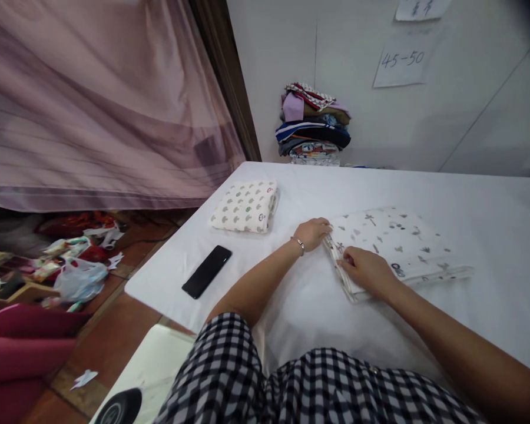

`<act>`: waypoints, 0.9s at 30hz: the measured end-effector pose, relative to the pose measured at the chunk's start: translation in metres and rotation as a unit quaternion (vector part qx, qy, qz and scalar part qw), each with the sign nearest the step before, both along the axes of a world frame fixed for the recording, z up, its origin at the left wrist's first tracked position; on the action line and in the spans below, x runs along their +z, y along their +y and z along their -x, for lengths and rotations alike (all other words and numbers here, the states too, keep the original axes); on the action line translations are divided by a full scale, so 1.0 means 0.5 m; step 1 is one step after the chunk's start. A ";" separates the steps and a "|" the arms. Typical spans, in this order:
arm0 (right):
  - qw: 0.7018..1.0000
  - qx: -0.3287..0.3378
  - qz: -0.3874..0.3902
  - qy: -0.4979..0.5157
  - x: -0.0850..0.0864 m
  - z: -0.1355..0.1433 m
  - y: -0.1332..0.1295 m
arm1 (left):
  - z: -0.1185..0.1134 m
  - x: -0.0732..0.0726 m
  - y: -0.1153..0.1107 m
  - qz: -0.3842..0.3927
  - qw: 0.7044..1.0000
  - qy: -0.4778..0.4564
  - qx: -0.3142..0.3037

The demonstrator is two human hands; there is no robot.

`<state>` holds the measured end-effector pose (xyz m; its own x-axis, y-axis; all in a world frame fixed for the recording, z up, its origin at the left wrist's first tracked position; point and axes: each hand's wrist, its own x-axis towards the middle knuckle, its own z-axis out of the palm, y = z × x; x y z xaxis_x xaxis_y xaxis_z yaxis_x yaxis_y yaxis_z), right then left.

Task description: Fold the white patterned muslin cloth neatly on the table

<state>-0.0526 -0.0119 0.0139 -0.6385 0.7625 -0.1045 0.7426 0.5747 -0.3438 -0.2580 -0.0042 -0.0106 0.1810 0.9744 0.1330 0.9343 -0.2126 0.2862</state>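
Note:
A white cloth (393, 241) with small printed figures lies folded in layers on the white table. My left hand (312, 233), with a bracelet at the wrist, grips the far left corner of this cloth, fingers closed on its edge. Nearer to me, my right hand (365, 270) pinches the same left edge, thumb and fingertips together on the layers. To the left, a smaller folded cloth (242, 206) with a mushroom-like print rests on the table. A black phone (207, 271) lies flat below it, left of my left forearm.
The white table (503, 224) ends at a wall on the far side, where a stack of folded clothes (313, 126) stands. A pink curtain (115, 100) hangs at the left. Plastic bags (82, 280) and clutter cover the floor there, beside a pink chair (26, 347).

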 end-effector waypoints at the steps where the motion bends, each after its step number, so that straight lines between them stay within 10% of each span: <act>1: 1.000 -0.003 0.008 0.000 0.001 0.000 0.002 | 0.000 0.002 0.002 0.001 1.000 0.001 -0.007; 27: 0.999 0.002 0.038 0.023 -0.012 0.012 -0.021 | 0.012 -0.025 -0.020 -0.054 0.997 0.052 -0.020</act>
